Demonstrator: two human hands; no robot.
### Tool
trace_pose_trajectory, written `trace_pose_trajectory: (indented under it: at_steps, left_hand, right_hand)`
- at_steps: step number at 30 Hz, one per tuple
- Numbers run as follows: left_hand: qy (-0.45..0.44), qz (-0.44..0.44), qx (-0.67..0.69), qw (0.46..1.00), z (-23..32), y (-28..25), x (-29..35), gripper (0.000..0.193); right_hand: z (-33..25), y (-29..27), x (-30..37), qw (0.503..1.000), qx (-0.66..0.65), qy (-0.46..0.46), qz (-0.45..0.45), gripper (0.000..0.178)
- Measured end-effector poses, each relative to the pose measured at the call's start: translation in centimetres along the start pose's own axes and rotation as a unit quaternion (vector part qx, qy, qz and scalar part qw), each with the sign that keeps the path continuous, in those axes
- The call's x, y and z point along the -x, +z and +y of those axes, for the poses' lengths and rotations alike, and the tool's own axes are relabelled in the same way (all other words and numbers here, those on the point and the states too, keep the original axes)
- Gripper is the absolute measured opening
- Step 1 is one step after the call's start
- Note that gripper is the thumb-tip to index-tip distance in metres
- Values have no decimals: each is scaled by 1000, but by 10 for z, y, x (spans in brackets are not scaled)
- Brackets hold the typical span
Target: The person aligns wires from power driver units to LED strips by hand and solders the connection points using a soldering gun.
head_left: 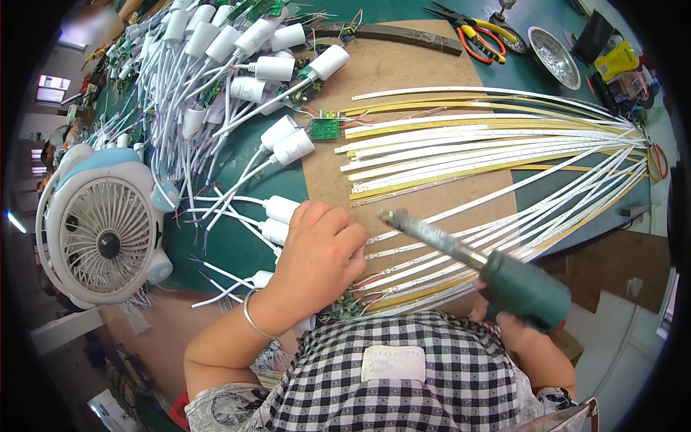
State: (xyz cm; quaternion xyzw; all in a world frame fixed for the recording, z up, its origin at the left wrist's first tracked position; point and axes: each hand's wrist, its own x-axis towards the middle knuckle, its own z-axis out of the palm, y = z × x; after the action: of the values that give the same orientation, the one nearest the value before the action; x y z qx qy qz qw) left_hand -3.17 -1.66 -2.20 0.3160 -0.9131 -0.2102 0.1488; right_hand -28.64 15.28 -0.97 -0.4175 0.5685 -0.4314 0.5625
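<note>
My right hand (509, 324) grips a soldering iron (525, 288) by its dark green handle, and its metal shaft points up and left over the brown board. Close to the tip, my left hand (324, 245) rests with curled fingers at the ends of white LED strips (446, 216). Whatever its fingertips pinch is hidden beneath them. White plastic caps with cables (282, 209) lie just left of that hand. Small green circuit boards with thin wires (338, 309) sit below it, by the checked apron (432, 345).
A large pile of white cylindrical caps with cables (223, 43) covers the back left. A white and blue fan (108, 237) stands at left. Along the back are a dark bar (389, 37), pliers (479, 36) and a metal dish (553, 57). More LED strips (475, 137) fan rightward over the brown board (327, 169).
</note>
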Motion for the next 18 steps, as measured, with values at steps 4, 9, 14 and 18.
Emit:
trace_pose_trajectory:
  at_steps: [4,9,14,18]
  left_hand:
    - [1,0,5,1000,0,0,-1,11]
    - [-8,-18,3,1000,-1,-2,-3,11]
    - [-14,-39,1,999,-1,-2,-4,11]
    - [-9,-29,-2,1000,-1,-3,-5,11]
  right_hand:
    - [0,5,5,968,246,-56,1,45]
    - [0,7,-4,937,300,-178,-36,34]
    - [-4,11,0,956,266,-124,-24,25]
    - [-6,11,4,950,288,-112,-31,20]
